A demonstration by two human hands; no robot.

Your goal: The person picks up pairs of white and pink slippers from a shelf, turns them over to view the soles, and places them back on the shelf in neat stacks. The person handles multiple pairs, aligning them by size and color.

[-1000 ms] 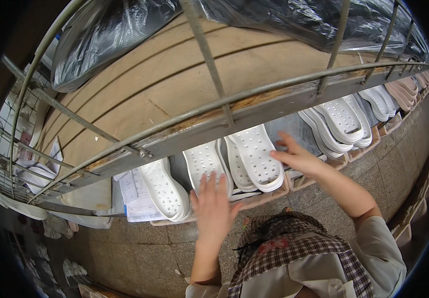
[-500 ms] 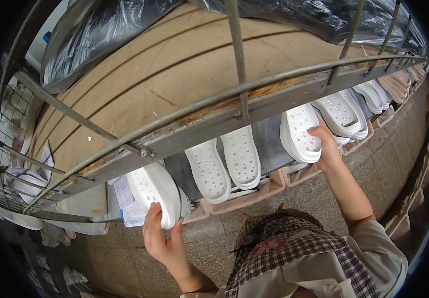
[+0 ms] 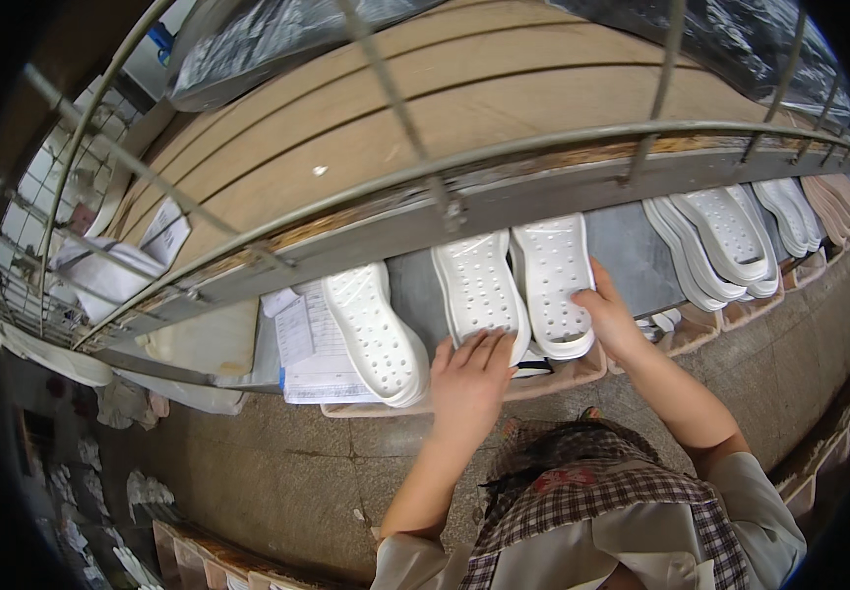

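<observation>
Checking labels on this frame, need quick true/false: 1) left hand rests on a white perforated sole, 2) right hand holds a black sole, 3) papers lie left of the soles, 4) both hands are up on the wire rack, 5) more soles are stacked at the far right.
1) Left hand rests on the lower end of a white perforated sole: true.
2) Right hand holds a black sole: false. It touches the edge of the neighbouring white sole.
3) Papers lie left of the soles: true, beside a single sole.
4) Both hands are on the wire rack: false. They are on the shelf beneath it.
5) More soles are stacked at the far right: true.
</observation>
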